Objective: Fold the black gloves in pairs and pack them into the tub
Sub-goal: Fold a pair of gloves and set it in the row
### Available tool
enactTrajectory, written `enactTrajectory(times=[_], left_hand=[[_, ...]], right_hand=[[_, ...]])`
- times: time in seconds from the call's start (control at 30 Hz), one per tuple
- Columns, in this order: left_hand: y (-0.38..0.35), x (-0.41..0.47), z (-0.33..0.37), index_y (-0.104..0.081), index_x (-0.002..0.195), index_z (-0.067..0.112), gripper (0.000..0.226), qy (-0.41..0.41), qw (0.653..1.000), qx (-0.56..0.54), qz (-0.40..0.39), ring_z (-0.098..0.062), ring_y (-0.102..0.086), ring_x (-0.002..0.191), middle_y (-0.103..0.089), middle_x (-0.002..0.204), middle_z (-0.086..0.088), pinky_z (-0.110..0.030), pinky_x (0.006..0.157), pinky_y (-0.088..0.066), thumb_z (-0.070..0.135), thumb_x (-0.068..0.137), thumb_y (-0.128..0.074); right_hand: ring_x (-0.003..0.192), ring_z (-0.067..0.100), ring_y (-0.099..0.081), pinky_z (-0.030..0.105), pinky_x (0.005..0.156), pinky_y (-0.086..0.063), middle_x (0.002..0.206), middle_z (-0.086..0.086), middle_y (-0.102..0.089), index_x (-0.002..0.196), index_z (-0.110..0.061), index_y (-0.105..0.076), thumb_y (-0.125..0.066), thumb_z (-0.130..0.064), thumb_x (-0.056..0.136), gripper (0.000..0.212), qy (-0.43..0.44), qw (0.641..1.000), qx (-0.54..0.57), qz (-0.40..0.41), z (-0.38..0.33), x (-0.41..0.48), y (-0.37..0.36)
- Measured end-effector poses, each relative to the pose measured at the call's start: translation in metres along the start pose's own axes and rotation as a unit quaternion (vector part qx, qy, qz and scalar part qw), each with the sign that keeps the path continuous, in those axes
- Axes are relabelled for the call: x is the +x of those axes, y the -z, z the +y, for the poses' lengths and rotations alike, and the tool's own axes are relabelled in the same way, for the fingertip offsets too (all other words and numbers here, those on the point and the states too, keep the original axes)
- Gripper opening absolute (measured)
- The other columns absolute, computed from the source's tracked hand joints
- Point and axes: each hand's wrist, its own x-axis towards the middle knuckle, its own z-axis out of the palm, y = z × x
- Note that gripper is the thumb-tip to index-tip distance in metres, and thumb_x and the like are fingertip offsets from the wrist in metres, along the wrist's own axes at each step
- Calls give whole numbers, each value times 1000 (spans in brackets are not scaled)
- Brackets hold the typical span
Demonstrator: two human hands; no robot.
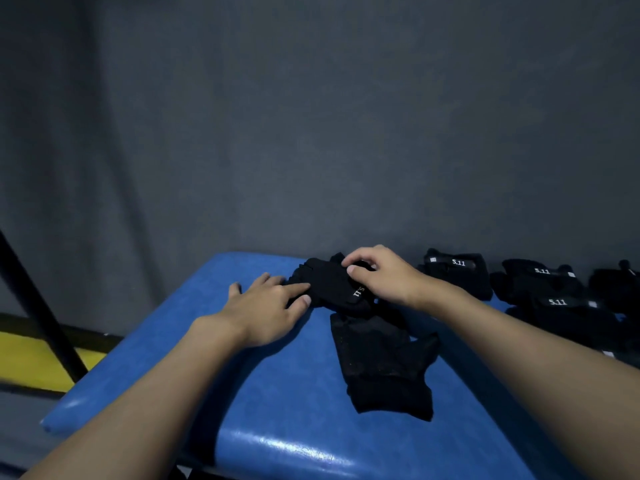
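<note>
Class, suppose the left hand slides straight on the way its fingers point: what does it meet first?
The black glove that the right hand grips; the left hand seems to touch its edge with its fingertips, though depth is hard to judge.

The picture is dim and soft — white glare lies on the near edge of the blue table [284,445], edges bend slightly.
</note>
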Motion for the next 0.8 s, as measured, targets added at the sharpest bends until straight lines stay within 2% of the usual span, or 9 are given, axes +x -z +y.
enactTrajectory(times=[0.1,0.2,0.3,0.37,0.43,0.53,0.67,0.73,0.8], left_hand=[[-1,1,0,-42,146,35,46,-10,999,-52,10,-9,-22,147,-33,154,15,-64,115,-9,47,104,-28],[-1,1,1,-47,143,30,44,-22,996,-80,30,-6,-31,141,-31,153,20,-61,117,-9,43,104,-33],[3,1,2,-44,147,23,46,-64,985,-138,81,-5,-37,137,-29,154,19,-44,118,-24,36,103,-42],[8,2,5,-40,150,15,52,-96,967,-199,129,-4,-34,139,-27,156,15,-30,115,-32,31,101,-50],[14,2,11,-39,150,13,55,-110,948,-238,180,-1,-33,137,-28,154,13,-25,109,-38,26,99,-55],[23,-2,22,-47,145,15,53,-132,914,-293,248,4,-40,129,-37,145,17,-31,96,-51,21,95,-62],[32,-8,36,-57,137,14,46,-147,886,-334,285,1,-49,123,-46,136,17,-34,95,-52,21,91,-63],[36,-12,44,-59,135,13,47,-144,876,-354,296,5,-51,118,-48,134,17,-30,88,-54,25,89,-61],[38,-16,51,-62,131,12,40,-139,868,-367,305,12,-51,111,-51,132,15,-26,85,-53,18,92,-63]], right_hand=[[97,24,-68,41,87,-57,106,-2,-69,104,-29,-68,-59,-26,95,13,-2,999,42,-16,-4,1,0],[102,17,-67,34,93,-53,110,-2,-71,113,-24,-69,-61,-27,94,21,-22,999,34,-16,-4,1,-1],[107,16,-65,28,93,-50,120,1,-68,126,-16,-64,-60,-22,94,33,-38,998,49,7,-5,0,1],[118,16,-59,29,103,-44,128,2,-63,129,-12,-62,-59,-17,94,36,-27,997,69,35,-5,-2,5],[123,14,-54,30,108,-40,130,-2,-59,126,-11,-63,-60,-13,93,34,5,993,94,69,-8,-7,12],[115,13,-57,29,101,-45,118,-9,-57,119,-13,-67,-61,-8,92,28,36,982,152,106,-17,-22,22],[92,6,-58,12,65,-47,112,-5,-55,116,-10,-68,-60,-3,92,26,52,977,170,121,-25,-51,37],[81,6,-57,19,65,-49,112,-4,-54,116,-13,-68,-61,-6,92,26,42,975,184,120,-26,-68,42],[80,12,-57,40,76,-53,107,-4,-55,116,-16,-68,-62,-9,92,25,20,970,210,117,-27,-85,45]])
